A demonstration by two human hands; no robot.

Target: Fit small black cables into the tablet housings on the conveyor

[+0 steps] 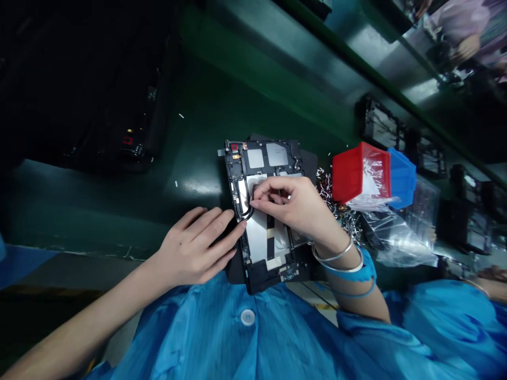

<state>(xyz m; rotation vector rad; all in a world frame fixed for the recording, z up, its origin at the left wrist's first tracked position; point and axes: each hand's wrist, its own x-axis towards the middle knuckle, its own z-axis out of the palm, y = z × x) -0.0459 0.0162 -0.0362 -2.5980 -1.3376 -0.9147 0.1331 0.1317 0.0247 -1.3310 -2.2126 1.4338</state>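
An opened tablet (259, 237) lies in front of me, its circuit boards, silver battery plates and black frame exposed. It rests on a dark flat block (236, 266) that shows at its edges. My right hand (297, 203) is over the tablet, thumb and forefinger pinched on a thin, curved black cable (251, 211). The cable bends down towards the tablet's left edge; whether its end is attached cannot be made out. My left hand (202, 245) has its fingers stretched out, the fingertips at that same left edge beside the cable. Nothing shows in its grasp.
On the green bench (206, 105) stand a red bin (348, 171) and a blue bin (404, 179), with plastic bags (400, 237) and small scraps (325, 187) nearby. Dark trays (91, 105) fill the left. More tablets (382, 124) line the right; other people work there.
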